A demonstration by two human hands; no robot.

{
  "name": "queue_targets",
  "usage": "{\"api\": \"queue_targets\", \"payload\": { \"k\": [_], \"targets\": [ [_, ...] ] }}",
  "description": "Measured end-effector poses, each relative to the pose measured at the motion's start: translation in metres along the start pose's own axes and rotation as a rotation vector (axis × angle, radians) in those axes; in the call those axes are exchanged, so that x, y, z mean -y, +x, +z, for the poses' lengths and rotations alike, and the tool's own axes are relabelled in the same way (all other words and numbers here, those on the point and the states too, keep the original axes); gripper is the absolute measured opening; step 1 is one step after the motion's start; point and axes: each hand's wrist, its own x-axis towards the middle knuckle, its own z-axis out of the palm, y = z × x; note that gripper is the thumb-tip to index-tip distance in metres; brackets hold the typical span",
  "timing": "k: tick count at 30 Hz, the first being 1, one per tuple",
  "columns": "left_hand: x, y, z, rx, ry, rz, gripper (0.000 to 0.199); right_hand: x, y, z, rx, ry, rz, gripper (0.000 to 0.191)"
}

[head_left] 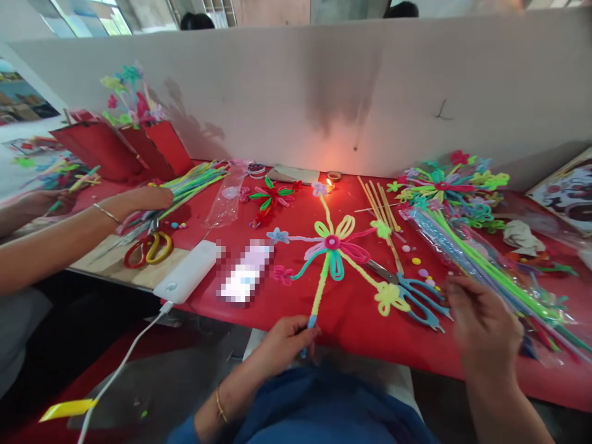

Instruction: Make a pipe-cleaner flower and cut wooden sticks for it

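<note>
My left hand (296,339), near the table's front edge, is closed round the blue lower stem of a pipe-cleaner flower (333,243). The flower has looped yellow, pink and teal petals, and several thin arms tipped with small blossoms. My right hand (483,324) is raised at the right, its fingers pinched together; whatever they hold, if anything, is too small to name. Just left of it lie blue-handled scissors (419,296) with a bundle of pipe cleaners (499,271) behind. A small flame (330,184) burns beyond the flower.
Another person's hands (155,198) work at the left near red-and-yellow scissors (148,248). A white power bank (187,271) with a cable and a blurred phone (245,271) lie at the front left. Red bags (171,148), wooden sticks (379,203) and finished flowers (444,185) stand or lie farther back.
</note>
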Motion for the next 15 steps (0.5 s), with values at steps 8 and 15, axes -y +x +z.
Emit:
{"api": "queue_targets", "payload": {
  "k": [8,15],
  "targets": [
    [0.006,0.002,-0.016,0.031,0.088,-0.034,0.04,-0.008,-0.026,0.017,0.557,0.404,0.399,0.048],
    [-0.002,0.0,-0.028,0.004,0.188,-0.062,0.042,-0.027,-0.029,0.022,0.448,0.025,0.124,0.045]
  ]
}}
